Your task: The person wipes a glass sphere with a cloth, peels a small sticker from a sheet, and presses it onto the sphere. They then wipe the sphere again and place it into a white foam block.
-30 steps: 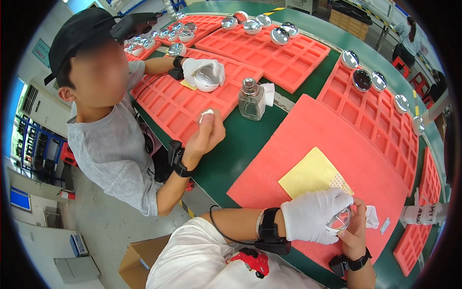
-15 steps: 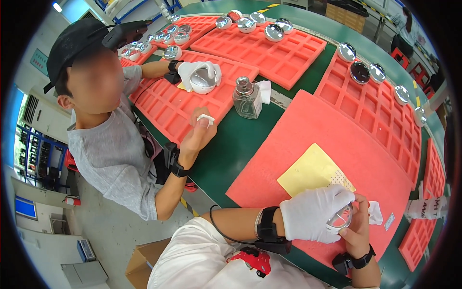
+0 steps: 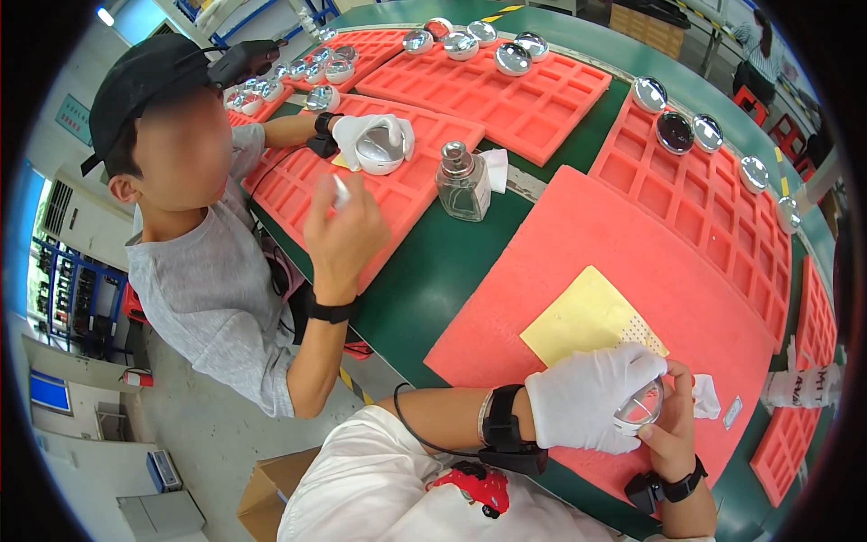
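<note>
My left hand [image 3: 582, 402], in a white glove, wraps around a round, shiny mirror-like dome [image 3: 639, 408] with a white rim. My bare right hand [image 3: 673, 425] grips the same dome from the right, its thumb at the lower edge and its fingers bent over the far side. Both hands hold it above the red foam sheet [image 3: 506, 298]. Just beyond the left glove lies a yellow sheet [image 3: 582, 316] with small dots on one corner. A crumpled white cloth [image 3: 705, 398] shows beside my right hand.
A co-worker's gloved hand [image 3: 361, 135] holds a similar dome [image 3: 379, 152] at left; their bare hand [image 3: 348, 230] holds something small and white. Between us stands a glass bottle [image 3: 463, 185]. Red compartment trays [image 3: 704, 208] carry several mirror-like domes [image 3: 675, 134]. A taped object [image 3: 799, 388] stands at right.
The co-worker's bare hand has risen and moved left, toward their body. My two hands and the dome between them look almost unmoved.
</note>
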A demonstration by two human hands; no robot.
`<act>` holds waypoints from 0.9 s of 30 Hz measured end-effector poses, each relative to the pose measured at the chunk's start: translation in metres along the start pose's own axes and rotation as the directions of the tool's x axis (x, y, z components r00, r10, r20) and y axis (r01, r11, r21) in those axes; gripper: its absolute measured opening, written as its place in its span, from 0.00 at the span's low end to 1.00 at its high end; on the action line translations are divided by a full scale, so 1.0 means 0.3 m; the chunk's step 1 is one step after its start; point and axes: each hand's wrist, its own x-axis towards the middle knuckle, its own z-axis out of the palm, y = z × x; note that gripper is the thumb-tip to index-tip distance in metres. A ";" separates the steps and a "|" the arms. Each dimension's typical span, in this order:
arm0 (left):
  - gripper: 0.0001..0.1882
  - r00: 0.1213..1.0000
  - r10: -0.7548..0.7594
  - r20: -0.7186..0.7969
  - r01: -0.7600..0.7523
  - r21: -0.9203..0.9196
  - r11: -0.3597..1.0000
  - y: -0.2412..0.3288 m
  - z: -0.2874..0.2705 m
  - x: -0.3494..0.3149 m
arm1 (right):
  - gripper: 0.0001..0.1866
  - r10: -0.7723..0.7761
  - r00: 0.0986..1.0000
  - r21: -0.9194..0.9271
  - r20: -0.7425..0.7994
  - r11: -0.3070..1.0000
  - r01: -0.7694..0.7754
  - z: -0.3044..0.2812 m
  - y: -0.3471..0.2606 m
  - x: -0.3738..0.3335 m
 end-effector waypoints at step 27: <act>0.31 1.000 -0.008 -0.029 0.009 0.045 0.999 0.016 0.010 0.003 | 0.45 -0.003 1.000 0.050 0.022 0.999 0.002 -0.011 -0.001 0.001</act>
